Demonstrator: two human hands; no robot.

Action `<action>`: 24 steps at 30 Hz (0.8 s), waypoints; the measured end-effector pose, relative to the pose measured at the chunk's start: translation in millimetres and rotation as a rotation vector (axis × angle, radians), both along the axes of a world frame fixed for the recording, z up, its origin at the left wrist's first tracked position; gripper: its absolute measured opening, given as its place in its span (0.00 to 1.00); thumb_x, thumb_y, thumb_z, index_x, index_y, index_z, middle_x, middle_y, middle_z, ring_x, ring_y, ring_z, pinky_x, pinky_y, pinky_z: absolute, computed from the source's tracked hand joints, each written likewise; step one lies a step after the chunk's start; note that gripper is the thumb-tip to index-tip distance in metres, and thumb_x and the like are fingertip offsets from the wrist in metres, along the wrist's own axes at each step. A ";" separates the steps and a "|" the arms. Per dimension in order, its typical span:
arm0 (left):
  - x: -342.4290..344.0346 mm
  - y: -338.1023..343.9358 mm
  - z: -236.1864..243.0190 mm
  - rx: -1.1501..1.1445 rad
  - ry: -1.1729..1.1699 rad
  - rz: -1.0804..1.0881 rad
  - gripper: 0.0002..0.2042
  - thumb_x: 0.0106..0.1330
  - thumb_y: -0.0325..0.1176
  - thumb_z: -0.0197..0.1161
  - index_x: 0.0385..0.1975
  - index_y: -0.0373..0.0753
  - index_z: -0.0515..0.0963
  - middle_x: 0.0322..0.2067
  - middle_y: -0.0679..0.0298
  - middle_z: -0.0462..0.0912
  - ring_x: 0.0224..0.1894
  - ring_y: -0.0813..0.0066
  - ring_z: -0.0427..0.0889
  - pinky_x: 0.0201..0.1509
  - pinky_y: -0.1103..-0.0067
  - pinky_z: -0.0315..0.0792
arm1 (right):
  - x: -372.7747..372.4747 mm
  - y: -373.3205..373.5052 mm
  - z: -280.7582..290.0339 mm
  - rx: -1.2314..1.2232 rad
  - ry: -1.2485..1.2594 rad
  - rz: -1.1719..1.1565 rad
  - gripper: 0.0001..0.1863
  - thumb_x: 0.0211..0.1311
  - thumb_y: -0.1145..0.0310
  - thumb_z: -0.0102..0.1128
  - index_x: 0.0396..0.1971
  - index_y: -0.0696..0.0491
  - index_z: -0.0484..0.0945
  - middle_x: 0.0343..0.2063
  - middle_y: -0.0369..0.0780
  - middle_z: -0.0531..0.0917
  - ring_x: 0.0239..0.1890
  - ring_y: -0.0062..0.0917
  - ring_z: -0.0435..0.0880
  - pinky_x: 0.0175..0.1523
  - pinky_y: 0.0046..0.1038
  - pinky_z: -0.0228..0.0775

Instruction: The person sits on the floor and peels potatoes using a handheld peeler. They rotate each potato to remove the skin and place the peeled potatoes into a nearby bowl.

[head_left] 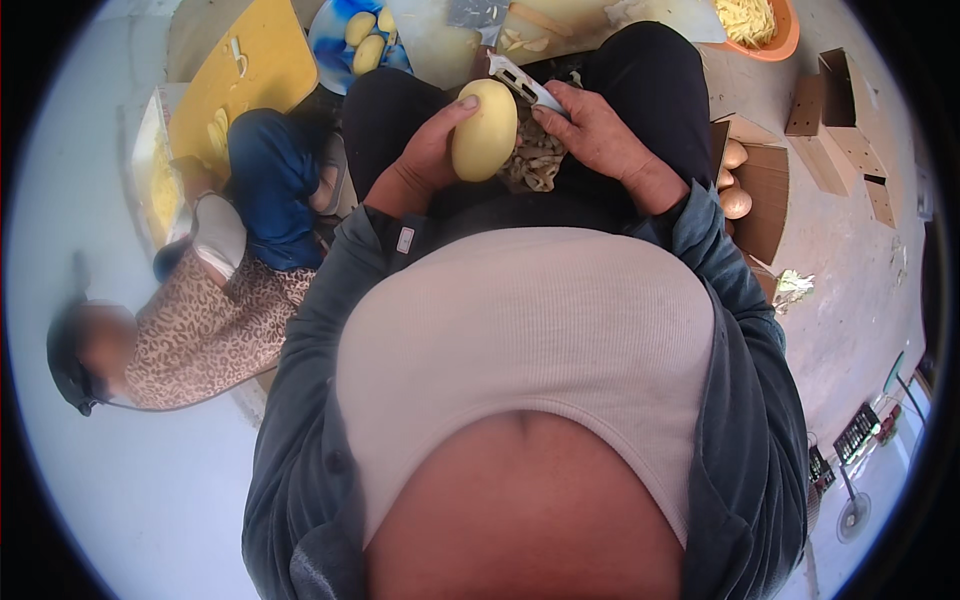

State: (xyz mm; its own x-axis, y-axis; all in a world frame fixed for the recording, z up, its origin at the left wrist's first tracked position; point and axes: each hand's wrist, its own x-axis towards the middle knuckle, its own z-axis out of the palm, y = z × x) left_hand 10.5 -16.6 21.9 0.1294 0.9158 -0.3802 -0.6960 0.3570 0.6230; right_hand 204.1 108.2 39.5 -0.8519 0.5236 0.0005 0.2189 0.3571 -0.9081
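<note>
while left grip [432, 145] cups potato [486, 130], right [592, 130] clasps peeler [522, 81].

Bright, soft light throughout; bluish haze washes the left; straight edges bend toward the blurred black rim

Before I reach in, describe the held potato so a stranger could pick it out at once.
Find the two dark-trousered knees at top centre. Between them, the left hand holds a large, pale yellow potato, left of a slotted tool. Unlike the potatoes in the blue-and-white dish, it is in hand.
</note>
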 end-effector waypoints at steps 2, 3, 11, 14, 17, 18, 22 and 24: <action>0.0 0.4 -0.7 -0.003 0.002 0.001 0.24 0.68 0.44 0.48 0.56 0.31 0.65 0.46 0.47 0.77 0.47 0.55 0.79 0.53 0.67 0.74 | 0.1 1.0 -2.6 0.005 -0.003 0.006 0.11 0.63 0.66 0.54 0.35 0.59 0.72 0.24 0.48 0.78 0.27 0.38 0.78 0.36 0.32 0.71; -0.1 0.5 -0.9 -0.005 0.003 0.002 0.24 0.68 0.44 0.48 0.56 0.31 0.65 0.46 0.47 0.77 0.47 0.55 0.79 0.53 0.67 0.74 | 0.3 1.0 -3.5 0.003 0.002 0.005 0.11 0.63 0.66 0.54 0.36 0.59 0.72 0.24 0.48 0.78 0.27 0.38 0.78 0.36 0.33 0.71; -0.3 1.6 -1.4 -0.011 -0.010 -0.012 0.24 0.68 0.43 0.49 0.56 0.31 0.65 0.46 0.48 0.77 0.48 0.57 0.79 0.56 0.67 0.72 | 0.3 1.3 -3.8 -0.029 -0.029 0.024 0.11 0.66 0.64 0.53 0.36 0.59 0.70 0.26 0.46 0.75 0.29 0.35 0.74 0.39 0.31 0.68; 0.4 1.4 -1.6 -0.025 -0.014 -0.011 0.24 0.68 0.43 0.50 0.56 0.31 0.65 0.46 0.49 0.77 0.48 0.58 0.79 0.56 0.67 0.72 | 0.3 1.1 -4.0 -0.030 -0.045 0.021 0.12 0.66 0.64 0.53 0.36 0.59 0.70 0.26 0.47 0.75 0.29 0.35 0.74 0.39 0.31 0.68; -0.4 1.0 -1.1 -0.024 -0.019 -0.021 0.24 0.68 0.43 0.50 0.56 0.31 0.65 0.46 0.50 0.77 0.48 0.58 0.79 0.56 0.68 0.72 | 0.1 2.0 -4.7 0.013 -0.028 0.035 0.12 0.66 0.64 0.53 0.36 0.59 0.70 0.26 0.47 0.75 0.29 0.36 0.74 0.39 0.31 0.68; -0.8 1.1 -1.5 -0.020 -0.020 -0.026 0.24 0.68 0.43 0.50 0.56 0.31 0.65 0.46 0.50 0.77 0.48 0.59 0.79 0.56 0.68 0.72 | 0.0 2.1 -5.8 0.020 -0.017 0.034 0.12 0.66 0.64 0.53 0.36 0.59 0.70 0.26 0.47 0.75 0.29 0.36 0.74 0.38 0.31 0.68; -0.7 0.8 -3.9 -0.017 -0.018 -0.025 0.24 0.68 0.43 0.51 0.56 0.31 0.65 0.46 0.51 0.77 0.48 0.59 0.79 0.56 0.68 0.72 | -0.3 1.6 -7.6 0.042 -0.008 0.034 0.12 0.66 0.64 0.53 0.35 0.59 0.69 0.25 0.47 0.75 0.28 0.36 0.73 0.38 0.32 0.67; -1.0 1.2 -3.8 -0.012 0.002 -0.032 0.24 0.68 0.43 0.51 0.56 0.31 0.65 0.46 0.52 0.77 0.48 0.59 0.79 0.56 0.68 0.72 | -0.5 1.4 -6.0 0.036 -0.019 0.032 0.12 0.66 0.64 0.53 0.35 0.59 0.69 0.25 0.47 0.75 0.28 0.36 0.73 0.38 0.32 0.68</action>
State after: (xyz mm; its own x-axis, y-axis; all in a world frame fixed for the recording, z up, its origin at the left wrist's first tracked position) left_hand 9.5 -15.3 18.1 0.1574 0.9065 -0.3917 -0.6831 0.3864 0.6197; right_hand 203.6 109.6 33.5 -0.8685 0.4958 0.0022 0.2240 0.3963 -0.8904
